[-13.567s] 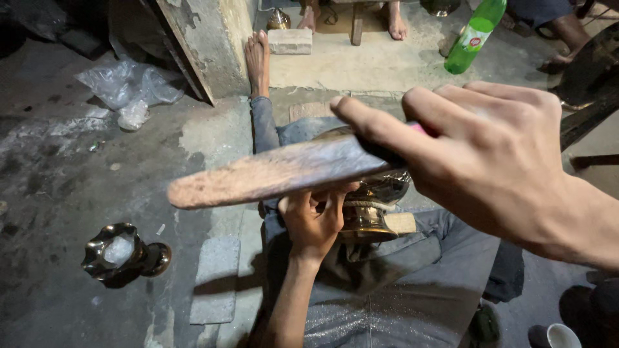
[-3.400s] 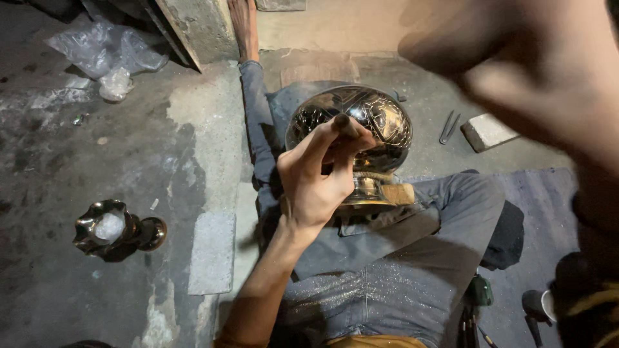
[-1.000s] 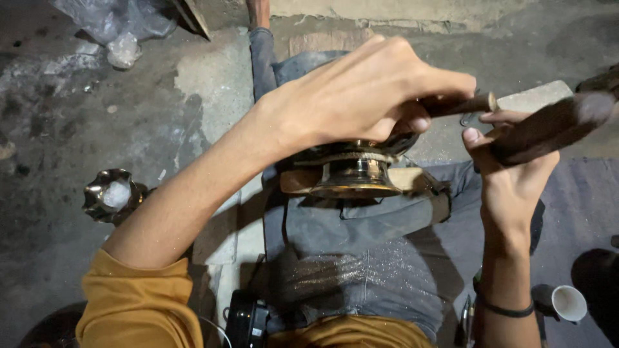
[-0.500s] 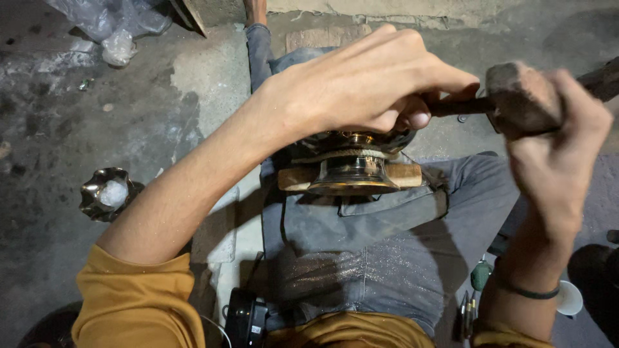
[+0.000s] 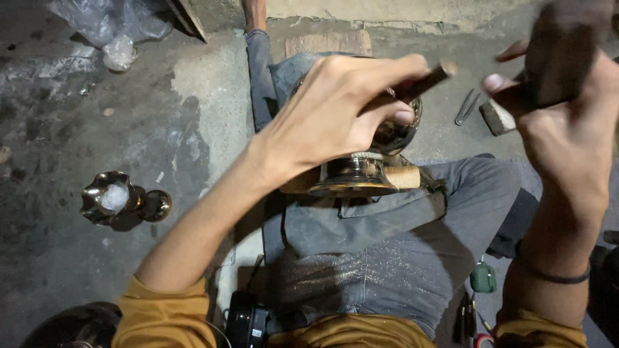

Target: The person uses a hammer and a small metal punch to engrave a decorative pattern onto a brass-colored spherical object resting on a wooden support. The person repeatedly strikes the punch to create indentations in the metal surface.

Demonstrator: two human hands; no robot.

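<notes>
The brass vessel (image 5: 377, 138) sits on my lap, rounded body pointing away from me, its flared foot (image 5: 351, 180) turned toward my waist. It rests against a pale wooden block (image 5: 405, 176) lying across my thigh; I judge the block keeps the round body from rolling and gives it something firm to bear on.

My left hand (image 5: 338, 116) arches over the top of the vessel. Its fingers are closed round a thin dark metal punch (image 5: 422, 80), thumb underneath, with the free end sticking out to the right. The working tip is hidden behind my fingers, so I cannot tell whether it touches the brass. Holding from above leaves the struck end exposed.

My right hand (image 5: 567, 129) is raised to the right, well apart from the vessel, fingers wrapped round a dark wooden mallet (image 5: 558, 51). It is blurred; the head runs out of the top of the view. A dark band circles that wrist.

I sit on the ground, grey trousers, one leg stretched forward, mustard sleeves pushed up.

Surroundings: rough, stained concrete floor (image 5: 77, 116), dimly lit. On it to my left, a small fluted brass cup (image 5: 113, 200) lying on its side. Beyond my knee, a small stone block (image 5: 496, 116) and metal tweezers (image 5: 465, 108). Crumpled clear plastic (image 5: 109, 29) at top left. A green-handled tool (image 5: 482, 278) by my right hip.
</notes>
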